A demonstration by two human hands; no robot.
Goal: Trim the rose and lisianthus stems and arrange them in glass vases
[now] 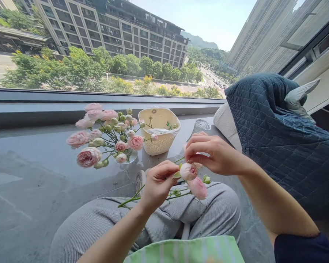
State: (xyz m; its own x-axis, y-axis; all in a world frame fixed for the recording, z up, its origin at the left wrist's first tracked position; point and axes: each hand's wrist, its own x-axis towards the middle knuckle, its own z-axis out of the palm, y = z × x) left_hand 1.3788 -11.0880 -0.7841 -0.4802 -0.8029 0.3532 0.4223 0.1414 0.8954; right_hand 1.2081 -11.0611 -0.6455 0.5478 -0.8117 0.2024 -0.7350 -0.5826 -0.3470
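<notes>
My left hand [157, 182] is closed around a green stem with pink rose blooms [193, 179] just above my lap. My right hand [211, 153] pinches at the top of the upper bloom with its fingertips. A second pink bloom and a small green bud hang just below. The stem runs down and left across my grey-trousered knee [208, 215]. Behind the hands, a clear glass vase [130, 155] holds a bunch of pink roses and buds [104, 137] on the grey stone sill [30, 164].
A cream woven basket [159, 142] with green scraps stands beside the vase. An empty clear glass [200, 126] is right of it. A dark blue quilted cushion [279, 138] and a white pillow [226, 122] lie at right. A window with buildings and trees fills the back.
</notes>
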